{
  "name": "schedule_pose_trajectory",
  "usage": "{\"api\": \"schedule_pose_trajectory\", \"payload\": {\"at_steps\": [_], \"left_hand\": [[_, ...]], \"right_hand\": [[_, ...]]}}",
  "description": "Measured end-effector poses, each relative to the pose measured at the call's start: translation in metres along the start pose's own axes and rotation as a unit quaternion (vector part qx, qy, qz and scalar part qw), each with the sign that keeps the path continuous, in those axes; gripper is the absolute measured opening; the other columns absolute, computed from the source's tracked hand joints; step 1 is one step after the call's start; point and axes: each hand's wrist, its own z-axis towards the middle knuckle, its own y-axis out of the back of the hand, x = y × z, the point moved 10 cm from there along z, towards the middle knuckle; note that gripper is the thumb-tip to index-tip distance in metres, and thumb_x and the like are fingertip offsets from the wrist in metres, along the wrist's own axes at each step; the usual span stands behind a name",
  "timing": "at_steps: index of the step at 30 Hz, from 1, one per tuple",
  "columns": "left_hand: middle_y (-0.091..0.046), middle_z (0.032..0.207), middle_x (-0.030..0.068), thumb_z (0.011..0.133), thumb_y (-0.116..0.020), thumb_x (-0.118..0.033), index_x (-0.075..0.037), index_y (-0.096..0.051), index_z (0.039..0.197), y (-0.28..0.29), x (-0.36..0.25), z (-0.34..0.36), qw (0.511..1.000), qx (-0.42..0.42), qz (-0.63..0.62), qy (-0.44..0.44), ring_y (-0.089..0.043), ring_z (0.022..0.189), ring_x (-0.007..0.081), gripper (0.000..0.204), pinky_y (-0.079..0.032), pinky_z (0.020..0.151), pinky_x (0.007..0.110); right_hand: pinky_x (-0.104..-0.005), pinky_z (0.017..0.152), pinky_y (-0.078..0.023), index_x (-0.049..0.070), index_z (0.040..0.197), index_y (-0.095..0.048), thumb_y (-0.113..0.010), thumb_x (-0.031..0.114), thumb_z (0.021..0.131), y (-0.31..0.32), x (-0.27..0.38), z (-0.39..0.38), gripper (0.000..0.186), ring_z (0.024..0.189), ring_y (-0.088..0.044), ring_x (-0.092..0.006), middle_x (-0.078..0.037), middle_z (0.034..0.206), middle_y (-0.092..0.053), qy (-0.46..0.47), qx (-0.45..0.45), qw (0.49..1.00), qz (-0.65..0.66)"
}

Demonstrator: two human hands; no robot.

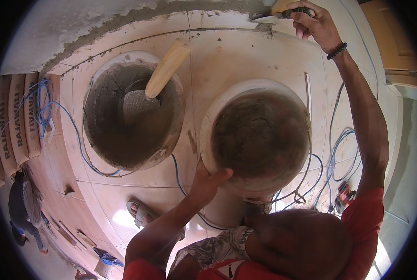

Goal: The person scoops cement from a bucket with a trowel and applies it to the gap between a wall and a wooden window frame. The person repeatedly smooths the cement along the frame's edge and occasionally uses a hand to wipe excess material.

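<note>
My left hand (209, 184) grips the near-left rim of a pale bucket (207, 126), its thumb over the edge. Grey wet mortar (257, 135) in that bucket has a stirred surface. At the far right my right arm reaches out, and my right hand (315, 25) is closed on the dark handle of a trowel (266, 19). The trowel's blade lies by the mortar-smeared foot of the wall. Left of my bucket stands a second bucket (181, 109), also holding mortar. A tool with a thick wooden handle (168, 67) and a mortar-coated metal blade (136, 106) rests in it.
Blue cables (341, 156) lie coiled at the right, near a red power tool (343, 196). Brown sacks (17, 116) stand at the left with more blue cable (42, 102). Another person (24, 205) is at the lower left. A wooden door (390, 35) is at the upper right.
</note>
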Motion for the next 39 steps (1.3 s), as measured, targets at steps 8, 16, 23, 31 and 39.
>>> {"api": "schedule_pose_trajectory", "payload": {"at_steps": [8,16,23,31,39], "left_hand": [[-0.049,0.134,0.0145,0.082,-0.062,-0.006,0.004,-0.033,0.142,-0.008,-0.012,-0.001,0.999,-0.004,0.015,-0.036,-0.05,0.122,0.0218,0.068,-0.04,0.103,0.034],[-0.046,0.137,0.0138,0.084,-0.06,-0.007,0.003,-0.034,0.142,0.015,-0.001,-0.003,0.99,-0.075,0.084,-0.086,-0.042,0.129,0.0244,0.065,-0.029,0.11,0.036],[-0.048,0.13,0.0153,0.088,-0.054,-0.006,0.002,-0.048,0.127,0.006,-0.025,-0.007,0.915,-0.07,0.357,-0.172,-0.048,0.121,0.0262,0.04,-0.036,0.105,0.037],[-0.054,0.127,0.0095,0.078,-0.056,-0.007,-0.003,-0.049,0.129,0.035,-0.034,-0.01,0.882,-0.084,0.449,-0.115,-0.051,0.121,0.0248,0.052,-0.039,0.105,0.04],[-0.055,0.127,0.0064,0.078,-0.057,-0.012,-0.006,-0.049,0.132,-0.017,-0.041,-0.005,0.976,-0.118,0.18,-0.018,-0.052,0.12,0.0228,0.054,-0.04,0.105,0.04]], "right_hand": [[-0.0238,0.049,-0.05,0.003,0.103,-0.067,-0.06,0.02,0.091,0.064,-0.016,-0.059,0.022,0.056,-0.061,-0.0108,-0.005,0.071,-0.064,0.013,-0.052,0.999,-0.005],[-0.0216,0.051,-0.048,0.0,0.11,-0.065,-0.06,0.016,0.089,0.101,-0.044,-0.157,0.027,0.057,-0.061,-0.0098,-0.003,0.071,-0.063,-0.015,-0.153,0.974,0.169],[-0.0227,0.053,-0.052,-0.004,0.108,-0.065,-0.056,0.007,0.089,0.121,-0.086,-0.235,0.023,0.061,-0.064,-0.013,-0.01,0.084,-0.066,-0.048,-0.183,0.925,0.331],[-0.022,0.052,-0.05,-0.003,0.108,-0.063,-0.064,0.008,0.089,0.119,-0.146,-0.246,0.023,0.062,-0.064,-0.0112,-0.007,0.079,-0.066,-0.114,-0.237,0.882,0.392],[-0.0247,0.055,-0.056,-0.005,0.112,-0.058,-0.063,0.005,0.087,0.107,-0.187,-0.251,0.027,0.065,-0.067,-0.0167,-0.012,0.093,-0.066,-0.135,-0.245,0.782,0.558]]}}
